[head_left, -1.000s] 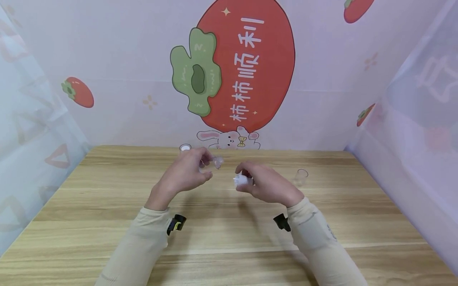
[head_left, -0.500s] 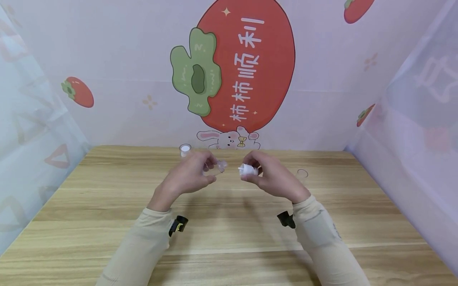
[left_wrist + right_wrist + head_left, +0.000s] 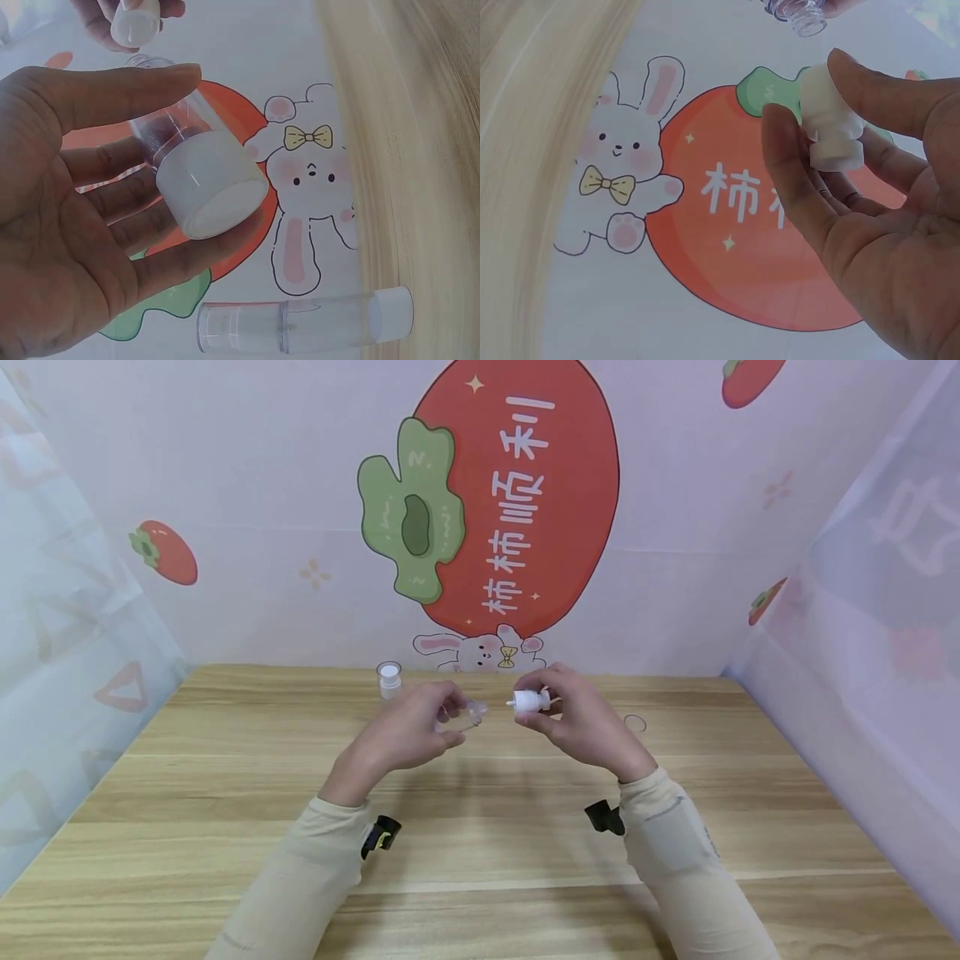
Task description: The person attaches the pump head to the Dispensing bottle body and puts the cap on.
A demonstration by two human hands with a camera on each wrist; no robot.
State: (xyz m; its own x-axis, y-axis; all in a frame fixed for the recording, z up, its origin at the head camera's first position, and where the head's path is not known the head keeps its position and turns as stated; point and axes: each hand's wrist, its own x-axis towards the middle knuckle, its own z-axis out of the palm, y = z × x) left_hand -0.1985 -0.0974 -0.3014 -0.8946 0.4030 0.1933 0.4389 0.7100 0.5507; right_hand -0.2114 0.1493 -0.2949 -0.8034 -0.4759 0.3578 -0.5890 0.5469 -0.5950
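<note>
My left hand [image 3: 408, 727] holds a small clear bottle [image 3: 212, 184] with a thick white base, thumb on one side and fingers on the other. Its threaded open neck [image 3: 808, 21] points right, toward the other hand. Between thumb and fingertips, my right hand [image 3: 585, 722] pinches a white pump head [image 3: 829, 116], tilted sideways with its narrow tip facing the bottle neck. A small gap separates the pump head from the neck; both are in the air above the table. Behind the left hand stands a second bottle [image 3: 307, 326], upright, clear with a white base and white pump under a transparent cap.
A clear cap [image 3: 635, 723] stands on the wooden table [image 3: 480, 877] to the right of my right hand; only its dark rim shows plainly. A printed cloth backdrop [image 3: 270, 485] rises at the table's back edge, and cloth walls flank both sides.
My right hand has moved up and slightly right with the pump head, turning it level with the bottle neck. The left hand has drifted right with its bottle, uncovering more of the standing bottle.
</note>
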